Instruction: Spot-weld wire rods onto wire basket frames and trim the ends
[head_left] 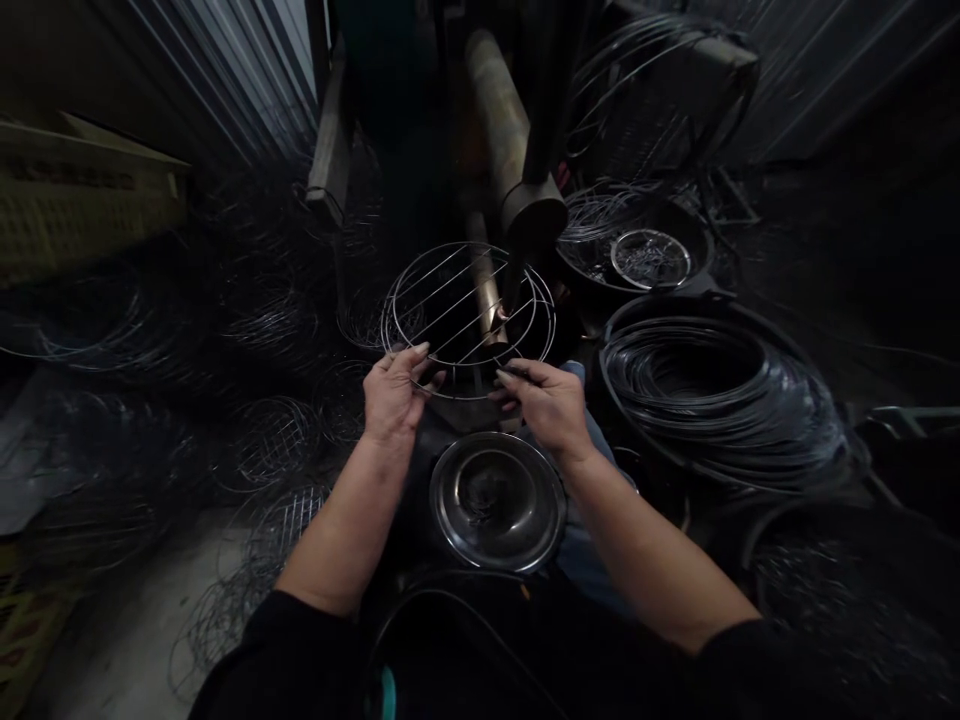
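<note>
A round wire rack with parallel cross bars and a double ring is held level at the spot welder's electrodes. My left hand pinches its near left rim between thumb and fingers. At the near right rim, my right hand is closed, with a short dark piece, perhaps wire, at its fingertips. The lower copper-coloured electrode arm reaches under the rack, and a small reddish glint shows at its tip. Overhead juts the thick upper cylinder of the machine. Below my hands sits a shiny metal bowl with small dark bits inside.
To the right, a wide tub holds a large coil of wire. Behind it, a smaller dish of metal bits rests in a basin. Finished-looking wire racks lie heaped on the left. A yellow crate stands at the far left.
</note>
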